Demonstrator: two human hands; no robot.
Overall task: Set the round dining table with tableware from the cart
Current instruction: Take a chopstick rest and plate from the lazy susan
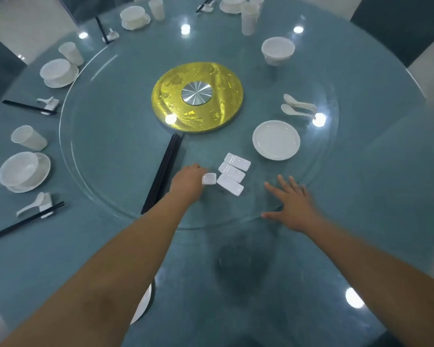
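Note:
My left hand (187, 181) pinches a small white chopstick rest (209, 178) on the glass turntable (105, 171). Three more white rests (233, 174) lie in a row just right of it. My right hand (292, 204) lies flat with spread fingers on the turntable's near edge. A bundle of black chopsticks (162, 174) lies left of my left hand. A white plate (276, 140), stacked white spoons (298, 107) and stacked bowls (277, 50) stand on the turntable's right side.
Finished settings ring the table's left and far rim: bowl on plate (23, 171), cup (29, 138), spoon on rest with chopsticks (35, 206). A gold disc (197, 97) marks the centre. A white plate (142, 306) shows under my left forearm. Stacked cups (249, 17) stand far back.

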